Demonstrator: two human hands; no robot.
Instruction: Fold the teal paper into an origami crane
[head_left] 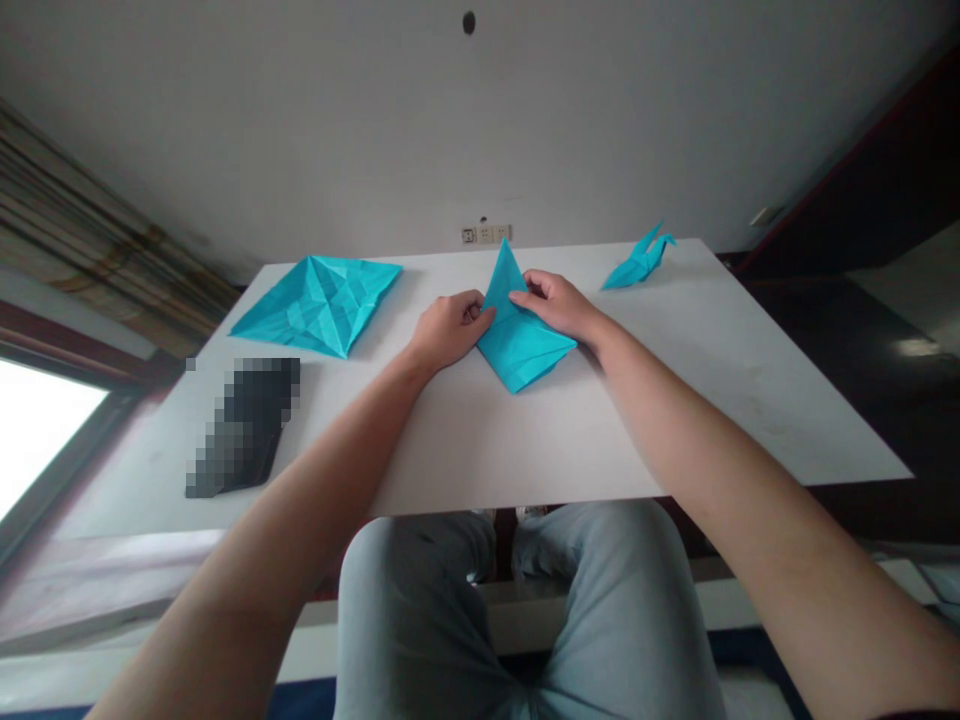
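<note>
Here, origami paper — between left hand, right hand, seemingly pinched

the window is so bright that it turns all white. the rest of the room looks a bit dim. soft shadows lie by the blue paper. the picture edges bend, and one dark thing is blurred into blocks.

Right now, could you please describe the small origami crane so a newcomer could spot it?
On the white table, look at the far right corner. There sits the small turquoise origami crane, pointed and bird-shaped, unlike the flat creased sheet farther left.
</note>
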